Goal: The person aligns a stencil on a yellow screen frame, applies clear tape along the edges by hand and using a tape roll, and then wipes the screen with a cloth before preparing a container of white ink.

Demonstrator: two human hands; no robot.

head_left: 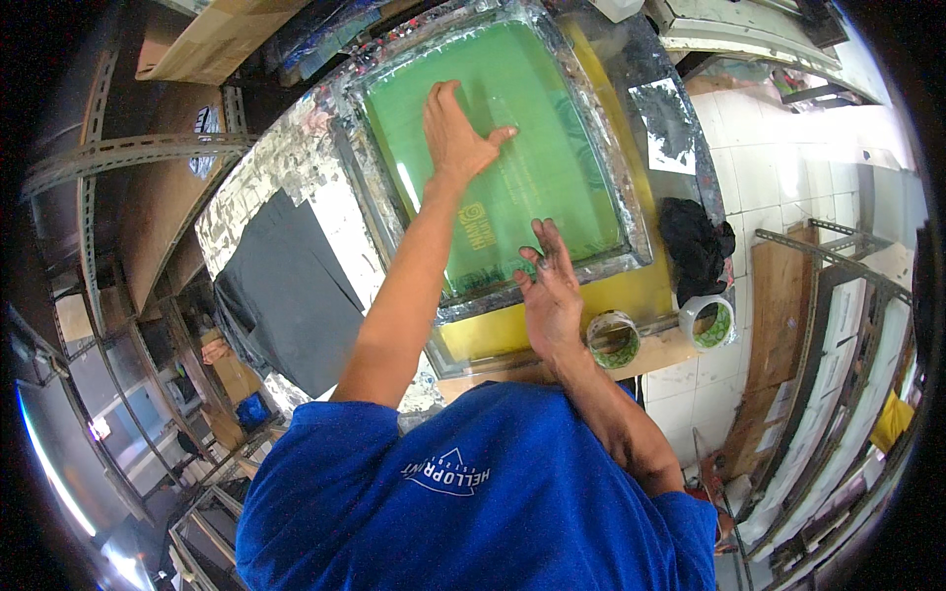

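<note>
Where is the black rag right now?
In the head view the black rag lies bunched at the right of the green screen frame, just above the two tape rolls.

**A cramped workshop**

White floor tiles [788,167] are showing at the right. Slotted metal racks [128,153] and wooden shelving [783,295] are crowding both sides. Cardboard boxes [212,39] are sitting on top at the left, and daylight is coming in low at the left edge.

One green screen [503,148]; seemingly two tape rolls [613,340].
</note>
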